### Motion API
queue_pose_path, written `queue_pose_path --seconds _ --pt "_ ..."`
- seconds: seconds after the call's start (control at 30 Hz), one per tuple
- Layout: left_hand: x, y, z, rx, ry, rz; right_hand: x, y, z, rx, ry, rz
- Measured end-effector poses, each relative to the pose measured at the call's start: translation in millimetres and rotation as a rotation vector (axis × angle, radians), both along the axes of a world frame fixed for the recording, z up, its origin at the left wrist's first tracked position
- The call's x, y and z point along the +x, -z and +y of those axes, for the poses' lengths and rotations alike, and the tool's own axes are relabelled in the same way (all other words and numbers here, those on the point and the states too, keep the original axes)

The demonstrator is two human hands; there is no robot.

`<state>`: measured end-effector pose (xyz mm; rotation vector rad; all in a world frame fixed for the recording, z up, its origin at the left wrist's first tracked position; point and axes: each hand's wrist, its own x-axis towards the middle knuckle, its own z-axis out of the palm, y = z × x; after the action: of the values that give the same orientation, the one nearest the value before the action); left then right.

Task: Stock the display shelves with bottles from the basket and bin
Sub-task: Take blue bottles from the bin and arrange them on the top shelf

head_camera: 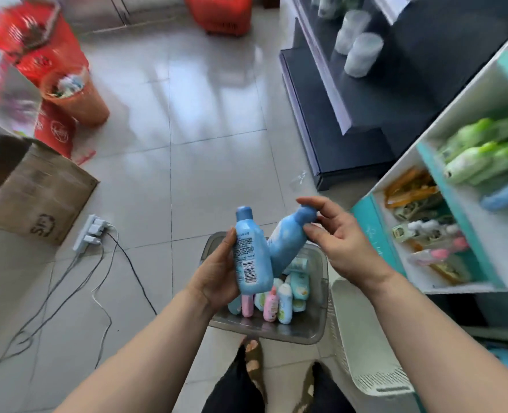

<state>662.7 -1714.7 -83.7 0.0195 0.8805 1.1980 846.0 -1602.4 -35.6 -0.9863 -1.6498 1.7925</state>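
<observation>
My left hand (217, 278) grips a light blue bottle (251, 257) upright, its barcode label facing me. A second light blue bottle (288, 242) leans to the right behind it, its base hidden by the first bottle. My right hand (339, 245) holds this second bottle at the neck, with the cap between forefinger and thumb. Both bottles hover over a clear grey bin (303, 333) on the floor that holds several small pink, white and teal bottles. A white slotted basket (363, 359) stands right of the bin. The white display shelves (443, 242) rise at the right.
The shelves hold green packs (485, 156), a blue bottle (506, 196) and small packaged goods. A dark shelf unit (345, 120) stands beyond. A cardboard box (35, 189), a power strip (90, 232) with trailing cables and orange baskets (77, 99) lie to the left. My feet are below the bin.
</observation>
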Motion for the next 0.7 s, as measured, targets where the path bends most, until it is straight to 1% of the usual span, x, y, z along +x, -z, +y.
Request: queue_pose_path --seconds 0.07,0.13,0.23,0.3,0.37,0.47,0.53,0.63,0.7 --pt "8 -50 5 0.042 0.009 -0.022 7 -47 -8 -0.027 0.087 0.049" --pt "16 -95 12 0.092 0.012 0.01 11 -86 -15 -0.067 0.107 0.09" --pt "29 -155 22 0.132 0.044 0.038 15 -136 -24 -0.104 0.146 0.069" --pt "37 -176 31 0.141 0.028 0.059 14 -154 -23 -0.094 0.2 0.057" --pt "46 -203 39 0.151 0.069 0.079 25 -180 -19 -0.063 0.29 0.067" --pt "56 -225 54 0.126 0.122 0.091 48 -209 -11 -0.099 0.43 0.186" --pt "64 -239 63 0.115 0.155 0.06 67 -228 -12 -0.159 0.504 0.273" --pt "84 -257 75 0.098 0.185 -0.019 92 -244 -20 -0.2 0.535 0.316" --pt "99 -269 82 0.169 0.261 -0.025 108 -252 -27 -0.214 0.583 0.343"
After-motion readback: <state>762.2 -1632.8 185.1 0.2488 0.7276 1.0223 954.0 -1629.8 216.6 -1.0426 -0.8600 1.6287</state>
